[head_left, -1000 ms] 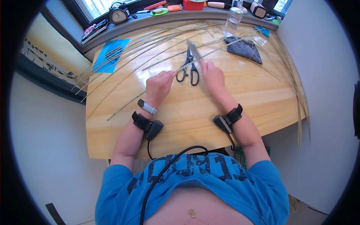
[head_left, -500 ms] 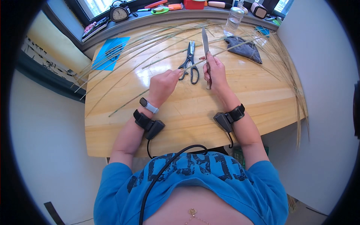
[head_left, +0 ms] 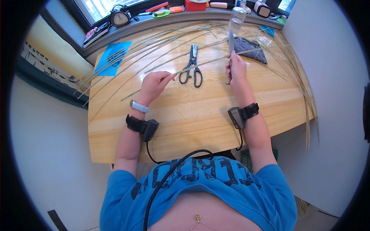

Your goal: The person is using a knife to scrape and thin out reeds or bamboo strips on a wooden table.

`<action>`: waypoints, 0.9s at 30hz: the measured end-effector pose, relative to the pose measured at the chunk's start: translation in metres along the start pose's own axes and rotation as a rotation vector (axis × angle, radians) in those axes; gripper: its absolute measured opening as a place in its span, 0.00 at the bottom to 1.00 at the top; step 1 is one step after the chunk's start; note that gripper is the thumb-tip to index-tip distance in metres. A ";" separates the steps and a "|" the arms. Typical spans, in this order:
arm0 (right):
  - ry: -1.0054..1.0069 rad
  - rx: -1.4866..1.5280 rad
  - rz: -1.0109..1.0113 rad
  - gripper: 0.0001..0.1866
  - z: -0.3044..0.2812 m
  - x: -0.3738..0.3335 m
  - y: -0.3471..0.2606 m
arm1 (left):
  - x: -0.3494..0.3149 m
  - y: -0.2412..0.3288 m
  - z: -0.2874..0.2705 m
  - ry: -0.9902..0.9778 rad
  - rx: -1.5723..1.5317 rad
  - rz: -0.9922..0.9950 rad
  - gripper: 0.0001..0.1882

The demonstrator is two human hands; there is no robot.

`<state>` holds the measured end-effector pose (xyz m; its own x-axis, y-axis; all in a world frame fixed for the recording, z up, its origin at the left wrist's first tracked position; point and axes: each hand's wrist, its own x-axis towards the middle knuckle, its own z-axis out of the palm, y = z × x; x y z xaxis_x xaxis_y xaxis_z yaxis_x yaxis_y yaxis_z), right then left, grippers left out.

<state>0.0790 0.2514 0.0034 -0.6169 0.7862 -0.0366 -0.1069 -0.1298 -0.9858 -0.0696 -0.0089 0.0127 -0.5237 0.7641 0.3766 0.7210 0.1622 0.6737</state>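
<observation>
My left hand (head_left: 156, 84) is closed, pinching one end of a thin greenish bamboo strip (head_left: 204, 63). The strip slants up to the right, past my right hand and over a dark grey cloth bundle (head_left: 252, 48). Fingers wrapped round its handle, my right hand (head_left: 237, 69) holds a knife (head_left: 231, 41) with the blade pointing away from me. The strip crosses the knife at my right thumb; whether the edge cuts into it is too small to tell. Between my hands lie black-handled scissors (head_left: 194, 57), blades slightly apart, pointing to the window.
Many long bamboo strips (head_left: 135, 57) spread across the wooden table (head_left: 185, 119), and more hang over its right edge. A blue sheet (head_left: 106, 67) lies at the left. A clear bottle (head_left: 235, 23) stands behind the bundle. An alarm clock (head_left: 120, 17) and a red box (head_left: 195, 5) sit on the windowsill.
My hands have moved apart: the right hand with the knife went right, the left hand went left. A longer stretch of strip now spans between them.
</observation>
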 end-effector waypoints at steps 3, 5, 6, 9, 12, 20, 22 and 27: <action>0.059 -0.774 -0.234 0.18 0.001 0.005 0.017 | 0.002 -0.002 0.000 -0.057 0.007 -0.094 0.12; 0.088 -1.217 -0.425 0.18 0.010 -0.006 0.024 | 0.002 -0.003 0.002 -0.084 0.035 -0.150 0.12; 0.028 -1.198 -0.419 0.18 0.020 -0.017 0.026 | 0.002 -0.002 0.006 -0.071 0.006 -0.151 0.12; -0.121 -1.162 -0.443 0.17 0.053 -0.049 0.022 | -0.001 0.002 0.020 -0.039 -0.066 -0.161 0.12; -0.159 -1.197 -0.444 0.18 0.058 -0.050 0.016 | -0.003 0.000 0.018 -0.035 -0.073 -0.201 0.13; -0.202 -1.170 -0.400 0.19 0.060 -0.057 0.026 | -0.001 0.000 0.022 -0.023 -0.067 -0.229 0.14; -0.217 -1.156 -0.393 0.19 0.059 -0.054 0.022 | -0.002 -0.004 0.019 -0.041 -0.049 -0.226 0.14; -0.050 -1.118 -0.311 0.17 0.022 -0.013 0.014 | -0.001 0.003 0.018 -0.041 -0.091 -0.267 0.14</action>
<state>0.0684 0.2255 -0.0067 -0.7180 0.6623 0.2141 0.4735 0.6902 -0.5472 -0.0592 0.0020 0.0030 -0.6692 0.7271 0.1534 0.5158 0.3059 0.8003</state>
